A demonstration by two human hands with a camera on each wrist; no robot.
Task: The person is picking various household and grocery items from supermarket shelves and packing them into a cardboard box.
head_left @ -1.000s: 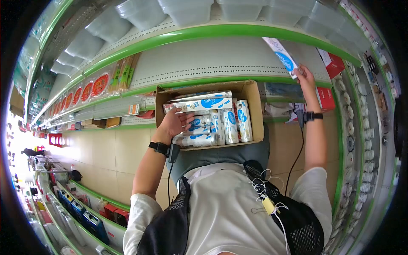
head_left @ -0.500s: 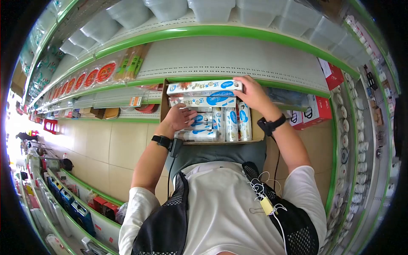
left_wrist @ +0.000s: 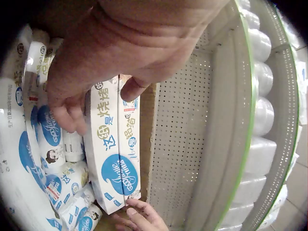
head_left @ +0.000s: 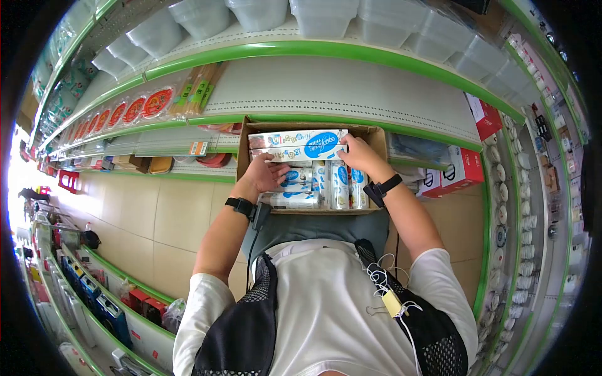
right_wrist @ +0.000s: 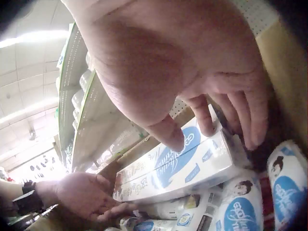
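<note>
A cardboard box stands before the person, packed with white-and-blue goods. Long white cartons with a blue oval label lie lengthwise along its far side. My right hand holds the right end of a carton, thumb on its printed face and fingers around the end. At the left end is my left hand, its thumb over the carton edge and its loose fingers above wrapped rolls. In the right wrist view, rolls with blue ovals lie beside the carton, below my right hand.
Behind the box runs a white shelf with green edges. Above it stand stacked clear plastic tubs. Bundled skewers and red-labelled packs sit to the left. Red boxes and shelves of white crockery are at the right.
My right hand has come from the shelf at upper right down to the box, bringing a long white carton onto the others. My left hand stays nearly in place.
</note>
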